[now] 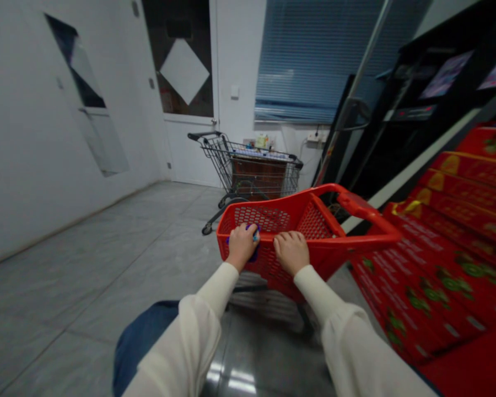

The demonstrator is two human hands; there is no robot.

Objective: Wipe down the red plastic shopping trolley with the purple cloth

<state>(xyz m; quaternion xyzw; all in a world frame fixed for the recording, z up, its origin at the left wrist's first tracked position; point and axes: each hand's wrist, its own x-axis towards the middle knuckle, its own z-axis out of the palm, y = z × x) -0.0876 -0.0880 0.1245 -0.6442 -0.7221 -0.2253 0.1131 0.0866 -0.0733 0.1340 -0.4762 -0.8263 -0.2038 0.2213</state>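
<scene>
A red plastic shopping cart stands sideways in front of me, its handle to the right. My left hand is closed at the near rim, around a small purple and blue item that shows past the fingers; its kind is not clear. My right hand is a short way to the right, its fingers wrapped over the same rim. The part of the basket that I can see into shows perforated red walls; its bottom is hidden behind the near side.
Behind the red cart stands a grey wire shopping cart beside a brown box-like stand with small items on top. Red cartons are stacked at the right. A white door and blue blinds are at the back.
</scene>
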